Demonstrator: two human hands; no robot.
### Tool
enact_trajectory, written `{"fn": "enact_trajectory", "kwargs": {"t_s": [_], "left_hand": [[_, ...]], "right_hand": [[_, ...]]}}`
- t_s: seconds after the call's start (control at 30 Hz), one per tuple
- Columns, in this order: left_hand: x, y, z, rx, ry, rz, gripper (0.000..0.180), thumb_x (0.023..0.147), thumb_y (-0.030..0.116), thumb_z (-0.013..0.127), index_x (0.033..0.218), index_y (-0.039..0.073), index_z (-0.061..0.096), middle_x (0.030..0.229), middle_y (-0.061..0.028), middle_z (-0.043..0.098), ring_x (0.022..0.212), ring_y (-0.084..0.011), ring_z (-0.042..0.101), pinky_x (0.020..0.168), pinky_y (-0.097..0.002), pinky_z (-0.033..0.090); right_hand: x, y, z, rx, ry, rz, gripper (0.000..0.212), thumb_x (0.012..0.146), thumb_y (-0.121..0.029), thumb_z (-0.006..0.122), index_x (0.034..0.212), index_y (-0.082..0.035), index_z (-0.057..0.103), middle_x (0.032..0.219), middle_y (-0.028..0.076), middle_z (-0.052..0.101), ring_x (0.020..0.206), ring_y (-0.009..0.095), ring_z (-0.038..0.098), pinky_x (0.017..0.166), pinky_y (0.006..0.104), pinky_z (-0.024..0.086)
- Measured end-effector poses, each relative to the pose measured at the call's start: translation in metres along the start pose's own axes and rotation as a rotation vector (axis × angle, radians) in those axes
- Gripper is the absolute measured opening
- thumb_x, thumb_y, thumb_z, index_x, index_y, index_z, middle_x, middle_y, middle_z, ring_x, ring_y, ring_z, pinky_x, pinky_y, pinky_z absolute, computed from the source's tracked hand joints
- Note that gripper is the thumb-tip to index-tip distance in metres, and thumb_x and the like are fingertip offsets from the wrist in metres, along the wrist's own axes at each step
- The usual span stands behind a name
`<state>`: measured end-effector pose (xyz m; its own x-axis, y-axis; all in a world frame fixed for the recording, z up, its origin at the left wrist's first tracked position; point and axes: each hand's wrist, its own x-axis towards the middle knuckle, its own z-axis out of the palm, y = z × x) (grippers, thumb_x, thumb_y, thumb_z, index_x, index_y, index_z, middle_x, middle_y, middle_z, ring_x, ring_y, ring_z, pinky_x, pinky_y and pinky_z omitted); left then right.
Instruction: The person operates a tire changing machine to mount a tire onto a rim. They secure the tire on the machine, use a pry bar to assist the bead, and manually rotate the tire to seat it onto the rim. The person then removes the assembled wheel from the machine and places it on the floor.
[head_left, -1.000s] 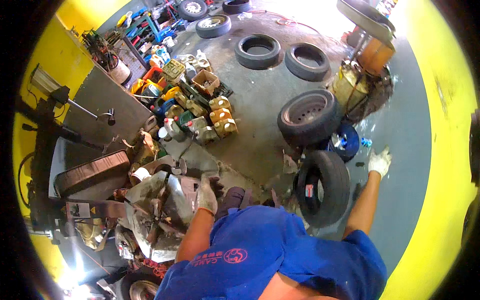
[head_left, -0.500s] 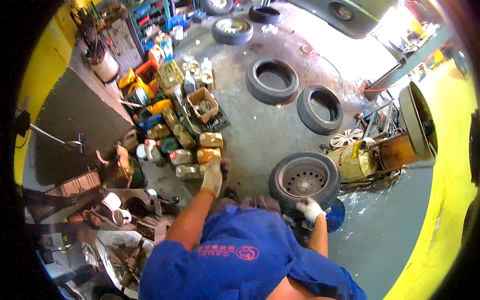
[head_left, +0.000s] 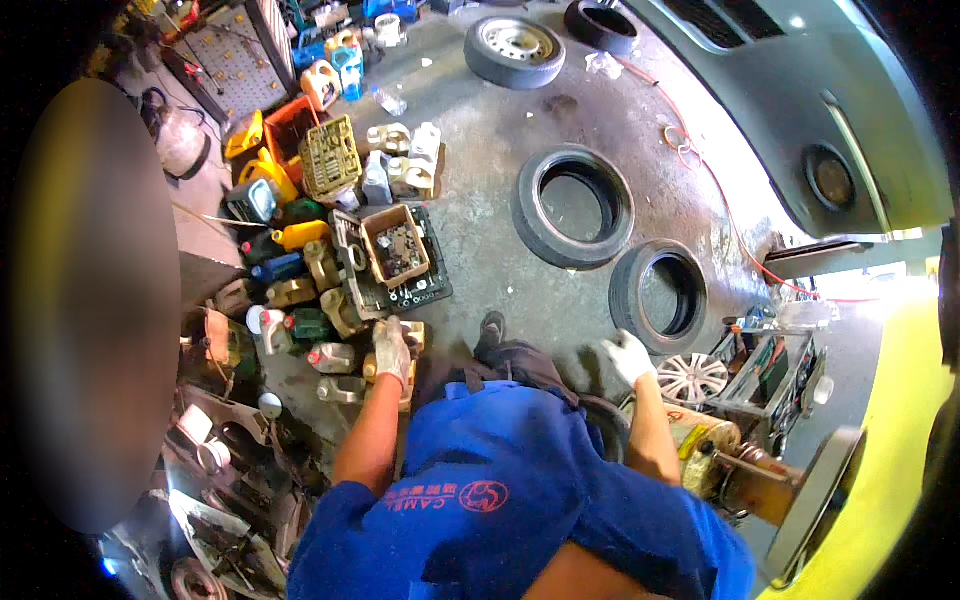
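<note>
Away from the steel-rimmed wheel goes the white-gloved right hand (head_left: 628,357)! Half a second ago it was over that rim; now it hangs beside the near edge of a black, rimless rubber tyre (head_left: 628,292) lying flat on the grey concrete floor (head_left: 487,250). Its fingers look loosely apart, with nothing visibly in hold, and I can't tell whether they brush the rubber.

Over to the left hand (head_left: 393,355), gloved too: it's in line with the tan plastic jugs (head_left: 414,338), fingers bent, but whether it touches or holds one I can't make out from here.

The view has swung as well, bringing a second black, rimless tyre (head_left: 531,220) closer, ahead and slightly left of the first. A brown cardboard box (head_left: 378,240) of metal bits sits beyond the left glove. So, by my reading, the wheel is out of hand and the nearer tyre within reach.
</note>
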<state>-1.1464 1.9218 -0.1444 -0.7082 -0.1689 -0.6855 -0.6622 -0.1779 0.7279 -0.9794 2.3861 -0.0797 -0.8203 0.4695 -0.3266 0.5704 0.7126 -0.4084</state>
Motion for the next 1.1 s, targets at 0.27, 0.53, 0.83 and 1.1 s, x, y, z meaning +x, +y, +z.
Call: {"fn": "enact_trajectory", "kwargs": {"t_s": [0.27,0.53,0.83,1.1], "left_hand": [[0.119,0.029,0.256,-0.372,-0.189,-0.198,0.042,0.11,0.04,0.044,0.105,0.006,0.067,0.083,-0.0044,0.067,0.072,-0.0163,0.061,0.064,-0.0316,0.048],[0.297,-0.09,0.457,-0.159,-0.206,-0.357,0.05,0.11,0.037,0.04,0.122,-0.005,0.064,0.11,-0.0099,0.067,0.098,-0.0252,0.062,0.094,-0.0386,0.049],[0.342,-0.161,0.485,0.14,-0.079,-0.54,0.052,0.109,0.049,0.042,0.131,0.005,0.06,0.12,-0.01,0.063,0.106,-0.0229,0.059,0.095,-0.0424,0.047],[0.33,-0.194,0.563,0.249,-0.168,-0.111,0.077,0.106,0.056,0.043,0.162,0.004,0.03,0.156,-0.0196,0.045,0.141,-0.0341,0.045,0.116,-0.0527,0.035]], "right_hand": [[0.323,-0.128,0.044,-0.01,-0.754,-0.076,0.057,0.097,-0.045,0.065,0.133,-0.001,0.066,0.132,0.025,0.068,0.123,0.037,0.065,0.105,0.0432,0.049],[0.642,0.009,0.245,-0.14,-0.529,0.238,0.07,0.101,-0.058,0.048,0.139,-0.002,0.062,0.136,0.026,0.065,0.13,0.04,0.06,0.111,0.046,0.045],[0.763,0.074,0.364,0.48,-0.267,0.689,0.086,0.103,-0.07,0.038,0.119,0.009,0.07,0.115,0.03,0.072,0.113,0.039,0.067,0.102,0.0447,0.045],[0.741,0.088,0.082,1.246,-0.237,0.916,0.073,0.106,-0.064,0.046,0.127,0.002,0.07,0.123,0.013,0.071,0.108,0.022,0.063,0.103,0.0362,0.047]]}}
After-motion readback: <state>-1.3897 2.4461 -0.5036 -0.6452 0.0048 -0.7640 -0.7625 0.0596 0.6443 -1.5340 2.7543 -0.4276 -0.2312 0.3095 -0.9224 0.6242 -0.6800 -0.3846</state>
